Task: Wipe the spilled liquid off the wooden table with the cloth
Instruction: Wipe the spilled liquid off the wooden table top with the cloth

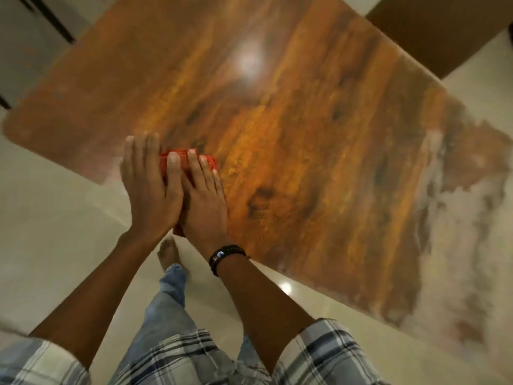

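Observation:
A red cloth (185, 158) lies near the left front corner of the glossy wooden table (291, 112). Both my hands press flat on the cloth, side by side. My left hand (151, 187) covers its left part, with the thumb over the cloth's top. My right hand (204, 195), with a black band at the wrist, covers its right part. Only the cloth's far edge and a small bit near my wrists show. The picture is blurred and I cannot make out any liquid on the wood.
A bright lamp reflection (248, 61) shines on the tabletop. A brown piece of furniture (444, 31) stands beyond the table's far right edge. Pale tiled floor (55, 232) surrounds the table, and my bare foot (168, 252) stands near the table's front edge.

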Demonstrator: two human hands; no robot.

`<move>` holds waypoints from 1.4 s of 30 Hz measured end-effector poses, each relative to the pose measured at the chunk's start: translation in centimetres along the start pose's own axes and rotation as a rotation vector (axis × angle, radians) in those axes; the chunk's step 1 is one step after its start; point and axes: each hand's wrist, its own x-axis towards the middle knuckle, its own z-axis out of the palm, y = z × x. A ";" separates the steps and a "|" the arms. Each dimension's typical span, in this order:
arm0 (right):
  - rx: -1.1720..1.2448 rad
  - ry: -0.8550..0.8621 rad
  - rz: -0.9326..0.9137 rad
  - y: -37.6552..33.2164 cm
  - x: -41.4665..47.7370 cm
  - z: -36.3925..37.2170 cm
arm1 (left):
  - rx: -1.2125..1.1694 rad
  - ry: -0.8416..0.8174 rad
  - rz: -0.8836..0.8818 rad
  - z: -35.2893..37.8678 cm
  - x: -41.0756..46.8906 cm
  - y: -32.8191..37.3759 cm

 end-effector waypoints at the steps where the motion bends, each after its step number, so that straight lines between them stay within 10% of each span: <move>1: 0.031 0.023 0.061 2.6 -2.2 -1.1 | 0.024 -0.052 0.047 1.6 -1.3 1.6; 18: 0.023 0.606 1.008 47.6 -44.1 -19.5 | 0.290 -0.600 0.519 25.8 -24.4 21.0; 23: -0.010 0.619 1.130 47.1 -42.9 -19.6 | 0.311 -0.591 0.505 25.8 -25.0 20.3; 33: 0.010 0.312 0.395 32.9 -32.3 -12.4 | 0.329 -0.549 0.514 26.5 -26.2 20.7; 42: 0.062 0.648 1.118 48.1 -49.2 -20.1 | 0.419 -0.575 0.608 28.3 -27.3 21.3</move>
